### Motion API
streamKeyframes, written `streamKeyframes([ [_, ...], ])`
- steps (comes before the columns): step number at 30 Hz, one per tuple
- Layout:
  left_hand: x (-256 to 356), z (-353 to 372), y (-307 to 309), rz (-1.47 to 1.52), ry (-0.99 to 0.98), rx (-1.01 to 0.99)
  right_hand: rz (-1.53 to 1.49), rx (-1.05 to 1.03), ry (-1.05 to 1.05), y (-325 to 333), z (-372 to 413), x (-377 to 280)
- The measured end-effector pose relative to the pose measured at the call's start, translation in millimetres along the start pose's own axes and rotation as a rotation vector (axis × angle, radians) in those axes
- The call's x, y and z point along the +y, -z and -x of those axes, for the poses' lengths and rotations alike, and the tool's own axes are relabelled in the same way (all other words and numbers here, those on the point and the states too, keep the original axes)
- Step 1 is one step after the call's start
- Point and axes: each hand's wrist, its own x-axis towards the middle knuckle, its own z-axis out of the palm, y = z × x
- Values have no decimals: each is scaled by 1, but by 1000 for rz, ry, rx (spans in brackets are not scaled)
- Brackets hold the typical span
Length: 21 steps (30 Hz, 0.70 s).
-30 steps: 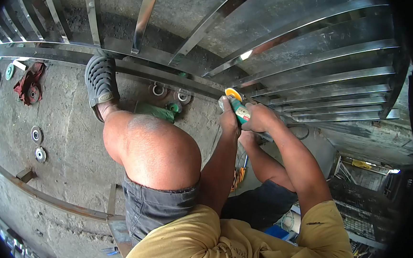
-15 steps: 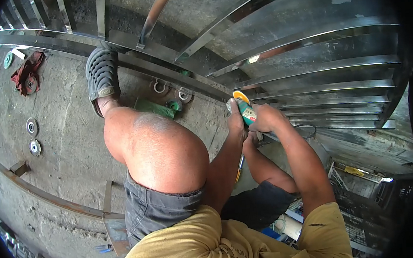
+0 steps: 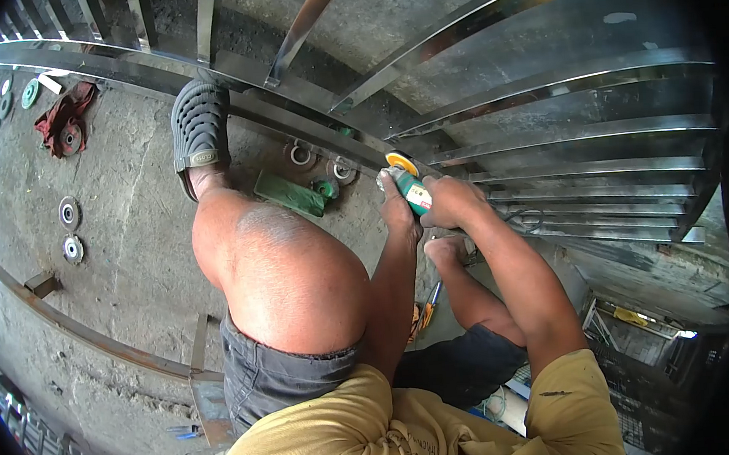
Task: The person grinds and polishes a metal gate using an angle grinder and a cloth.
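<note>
A green angle grinder (image 3: 414,194) with a yellow-orange disc (image 3: 401,163) is held between both hands at the metal frame. My left hand (image 3: 397,208) is wrapped round the grinder's head end, near the disc. Behind it, my right hand (image 3: 454,201) grips the grinder's body. The disc lies close to the lower rail of the shiny metal frame (image 3: 324,130); whether it touches the rail I cannot tell. Several flat metal bars (image 3: 595,134) run from that rail to the right.
On the concrete floor lie a green cylinder (image 3: 290,192), loose discs (image 3: 69,213) and a red cloth (image 3: 60,122) with a disc. A rusty metal bar (image 3: 93,341) curves along the lower left. Orange-handled tool (image 3: 427,314) lies between the legs.
Both hands and the grinder have shifted left in the view, away from the bars' joints. The whole view has also moved slightly, so the floor items appear further right.
</note>
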Motion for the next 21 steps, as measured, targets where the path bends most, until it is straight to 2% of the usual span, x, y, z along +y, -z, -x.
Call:
streamKeyframes([
  [11, 10, 1, -3, 4, -38, 10, -8, 5, 30, 3, -6, -4],
  [21, -67, -5, 5, -40, 230, -116, -94, -122, -164, -23, 11, 51],
])
